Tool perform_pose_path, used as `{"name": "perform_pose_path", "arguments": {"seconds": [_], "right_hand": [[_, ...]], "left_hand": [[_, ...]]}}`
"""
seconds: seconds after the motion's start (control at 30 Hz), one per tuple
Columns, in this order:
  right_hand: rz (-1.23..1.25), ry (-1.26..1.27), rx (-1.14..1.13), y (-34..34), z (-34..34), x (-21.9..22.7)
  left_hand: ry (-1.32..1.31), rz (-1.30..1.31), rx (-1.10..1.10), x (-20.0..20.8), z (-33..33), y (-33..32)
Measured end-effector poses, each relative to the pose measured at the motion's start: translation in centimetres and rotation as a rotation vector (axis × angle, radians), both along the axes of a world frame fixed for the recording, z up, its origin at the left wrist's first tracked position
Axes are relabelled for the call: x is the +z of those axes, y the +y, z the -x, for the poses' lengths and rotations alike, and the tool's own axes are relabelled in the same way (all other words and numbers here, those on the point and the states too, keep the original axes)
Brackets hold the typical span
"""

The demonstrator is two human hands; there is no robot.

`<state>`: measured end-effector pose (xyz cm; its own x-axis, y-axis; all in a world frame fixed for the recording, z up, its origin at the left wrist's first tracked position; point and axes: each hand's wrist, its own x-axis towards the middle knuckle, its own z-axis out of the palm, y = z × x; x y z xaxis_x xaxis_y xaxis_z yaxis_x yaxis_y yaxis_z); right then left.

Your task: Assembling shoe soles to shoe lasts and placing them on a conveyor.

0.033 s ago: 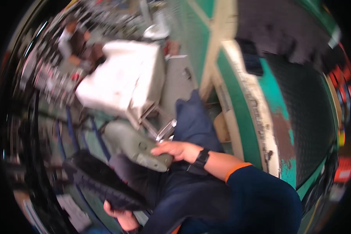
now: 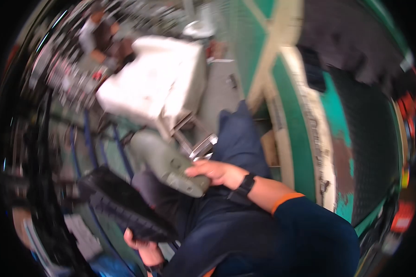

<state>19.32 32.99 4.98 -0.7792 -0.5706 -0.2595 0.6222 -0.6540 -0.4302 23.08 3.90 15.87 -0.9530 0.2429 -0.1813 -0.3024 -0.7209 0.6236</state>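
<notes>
A grey-green shoe last (image 2: 159, 159) with small holes at its near end lies tilted above my lap. My right hand (image 2: 217, 171) grips that near end, fingers wrapped over its edge. To its left is a black shoe (image 2: 124, 203), turned so that its ridged sole shows. My left hand (image 2: 141, 242) holds the shoe from beneath at its near end; part of the hand is hidden behind it.
A white block-like form (image 2: 157, 78) on a metal frame (image 2: 196, 138) stands ahead. Beyond it, at the far left, another person (image 2: 101, 37) sits. On the right is a green and cream bench (image 2: 295, 138) with a black ribbed mat (image 2: 374, 138). Blue bars (image 2: 90, 138) run at left.
The whole view has shifted slightly, so the surroundings sit farther right and a little higher. Both hands keep their hold on the last and the shoe.
</notes>
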Motion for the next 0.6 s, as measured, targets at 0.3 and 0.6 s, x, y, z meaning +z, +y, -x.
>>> {"name": "perform_pose_path", "arguments": {"seconds": [0.3,0.6], "right_hand": [[-0.004,0.108,-0.543,-2.3,17.5,5.6],[0.078,0.356,0.376,-6.9,3.6,12.5]], "left_hand": [[0.075,0.200,0.048,-1.8,-2.0,-1.9],[0.942,1.663,0.147,3.4,0.2,-3.7]]}}
